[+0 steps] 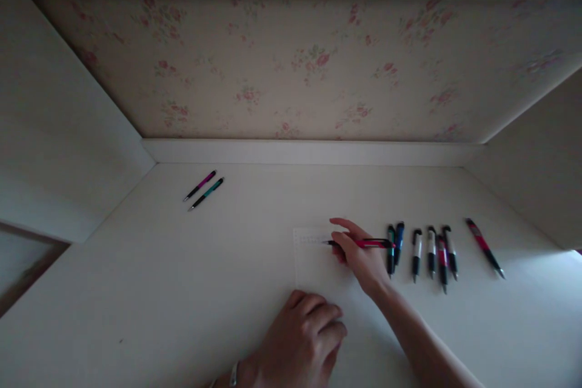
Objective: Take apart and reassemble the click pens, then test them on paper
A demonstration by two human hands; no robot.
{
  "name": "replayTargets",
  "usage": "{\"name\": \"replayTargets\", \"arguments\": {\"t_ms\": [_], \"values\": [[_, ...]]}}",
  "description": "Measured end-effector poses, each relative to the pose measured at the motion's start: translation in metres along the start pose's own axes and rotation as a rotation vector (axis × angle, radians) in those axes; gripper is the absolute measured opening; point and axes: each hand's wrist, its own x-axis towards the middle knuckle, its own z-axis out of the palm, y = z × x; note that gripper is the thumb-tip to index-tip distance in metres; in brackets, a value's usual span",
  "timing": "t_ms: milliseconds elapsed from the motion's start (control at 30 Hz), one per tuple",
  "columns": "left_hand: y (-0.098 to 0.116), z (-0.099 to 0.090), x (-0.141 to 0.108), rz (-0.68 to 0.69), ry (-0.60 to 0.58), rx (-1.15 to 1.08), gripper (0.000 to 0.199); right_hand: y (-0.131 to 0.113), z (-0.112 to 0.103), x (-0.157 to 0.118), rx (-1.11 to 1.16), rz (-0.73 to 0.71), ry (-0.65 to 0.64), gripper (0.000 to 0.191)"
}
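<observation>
My right hand (pixel 359 254) grips a red and black pen (pixel 373 244) between thumb and fingers, its index finger raised. The pen lies nearly level, with its tip pointing left over a small white sheet of paper (pixel 311 264). Faint marks run along the top of that sheet. My left hand (pixel 311 336) rests at the sheet's lower edge, fingers curled in; whatever they may hold is hidden.
Right of my right hand lie several pens, among them a blue pen (pixel 399 242), a white pen (pixel 417 254) and a separate red pen (pixel 485 248). At the back left are a purple pen (pixel 200 185) and a teal pen (pixel 207 194). White panels enclose the desk (pixel 182 291).
</observation>
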Motion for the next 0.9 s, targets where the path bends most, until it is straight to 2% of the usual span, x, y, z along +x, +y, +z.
{"name": "replayTargets", "arguments": {"t_ms": [133, 333, 667, 900], "values": [[0.001, -0.002, 0.002, 0.011, -0.014, 0.003, 0.009, 0.002, 0.003, 0.013, -0.069, -0.042, 0.099, 0.012], [-0.001, -0.001, 0.003, 0.042, 0.025, 0.028, 0.003, 0.002, -0.002, 0.018, -0.211, -0.068, 0.151, 0.015], [-0.007, 0.007, 0.003, 0.100, 0.069, 0.086, 0.005, 0.003, 0.002, 0.021, -0.322, -0.105, 0.114, 0.017], [-0.007, 0.007, 0.003, 0.080, 0.055, 0.104, 0.004, 0.006, 0.003, 0.022, -0.365, -0.139, 0.093, 0.018]]}}
